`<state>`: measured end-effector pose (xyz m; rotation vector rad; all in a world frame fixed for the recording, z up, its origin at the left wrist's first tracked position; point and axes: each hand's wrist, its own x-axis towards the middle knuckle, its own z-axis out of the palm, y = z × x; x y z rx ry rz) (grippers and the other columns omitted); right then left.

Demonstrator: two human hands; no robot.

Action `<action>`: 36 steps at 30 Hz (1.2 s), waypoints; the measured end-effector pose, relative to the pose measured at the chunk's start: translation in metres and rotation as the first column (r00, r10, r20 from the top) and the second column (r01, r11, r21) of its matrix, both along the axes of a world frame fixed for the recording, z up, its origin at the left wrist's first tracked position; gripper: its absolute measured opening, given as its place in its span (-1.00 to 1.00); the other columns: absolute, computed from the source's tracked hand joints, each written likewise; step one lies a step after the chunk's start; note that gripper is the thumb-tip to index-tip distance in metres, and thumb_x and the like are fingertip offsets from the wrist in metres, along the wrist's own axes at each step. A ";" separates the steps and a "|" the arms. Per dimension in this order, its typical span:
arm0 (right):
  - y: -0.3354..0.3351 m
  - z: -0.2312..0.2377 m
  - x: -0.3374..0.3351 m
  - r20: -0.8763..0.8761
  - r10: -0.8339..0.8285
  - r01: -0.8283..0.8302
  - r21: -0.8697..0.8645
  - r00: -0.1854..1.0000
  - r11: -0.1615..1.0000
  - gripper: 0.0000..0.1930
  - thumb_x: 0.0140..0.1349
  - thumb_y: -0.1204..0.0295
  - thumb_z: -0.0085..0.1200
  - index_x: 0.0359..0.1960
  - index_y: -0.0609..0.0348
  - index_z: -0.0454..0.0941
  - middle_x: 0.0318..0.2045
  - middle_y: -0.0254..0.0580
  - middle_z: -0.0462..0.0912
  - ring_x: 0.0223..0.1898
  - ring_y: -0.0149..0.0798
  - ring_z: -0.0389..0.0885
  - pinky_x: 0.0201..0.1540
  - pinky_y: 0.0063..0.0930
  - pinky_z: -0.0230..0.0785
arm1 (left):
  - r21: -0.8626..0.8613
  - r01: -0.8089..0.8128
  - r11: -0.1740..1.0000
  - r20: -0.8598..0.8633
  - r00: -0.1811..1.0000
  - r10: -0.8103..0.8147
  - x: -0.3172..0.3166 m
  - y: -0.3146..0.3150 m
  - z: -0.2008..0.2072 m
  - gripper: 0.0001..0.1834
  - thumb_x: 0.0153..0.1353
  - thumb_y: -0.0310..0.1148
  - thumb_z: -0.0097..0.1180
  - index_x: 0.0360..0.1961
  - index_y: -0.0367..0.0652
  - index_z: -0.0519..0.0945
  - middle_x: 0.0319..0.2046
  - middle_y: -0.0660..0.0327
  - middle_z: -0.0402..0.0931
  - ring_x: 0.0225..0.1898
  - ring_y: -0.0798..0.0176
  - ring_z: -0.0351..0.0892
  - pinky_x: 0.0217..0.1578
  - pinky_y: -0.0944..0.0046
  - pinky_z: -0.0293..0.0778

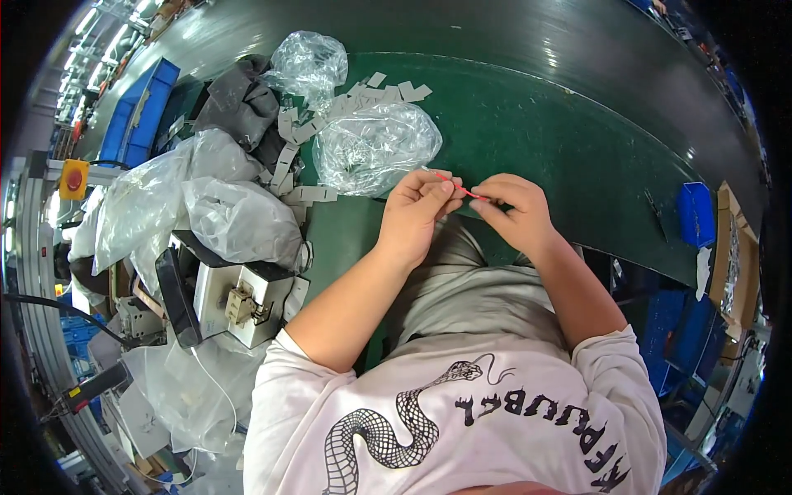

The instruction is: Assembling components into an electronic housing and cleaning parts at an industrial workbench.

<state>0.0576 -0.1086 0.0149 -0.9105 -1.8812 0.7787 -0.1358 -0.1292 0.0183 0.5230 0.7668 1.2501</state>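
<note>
A thin red wire (pixel 464 191) stretches between my two hands over the near edge of the green bench. My left hand (pixel 415 213) pinches its upper left end between thumb and fingers. At the lower right end, my right hand (pixel 521 213) is closed on it with thumb and fingertips. The wire's tips are partly covered by my fingers. Just beyond my left hand lies a clear plastic bag (pixel 378 144) with small contents I cannot make out. Small pale grey tags (pixel 363 97) are scattered behind and beside this bag.
Stuffed plastic bags (pixel 243 221) crowd my left, above a white machine (pixel 239 305) with a metal fixture. Farther back are another clear bag (pixel 309 64), dark cloth (pixel 235 103) and a blue bin (pixel 140 115). A small blue box (pixel 696 214) and a cardboard box (pixel 740 264) stand right.
</note>
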 end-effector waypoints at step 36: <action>-0.003 0.004 0.007 -0.123 0.047 -0.046 0.018 0.991 0.999 -0.89 0.04 0.59 0.28 -0.37 0.21 0.66 -0.44 -0.16 0.68 -0.49 -0.26 0.62 -0.46 -0.49 0.44 | 0.160 0.133 0.978 -0.393 0.918 -0.061 0.006 -0.005 0.002 -0.87 0.33 -0.40 0.14 -0.34 -0.22 0.61 -0.44 0.26 0.61 -0.41 0.47 0.49 -0.35 0.44 0.38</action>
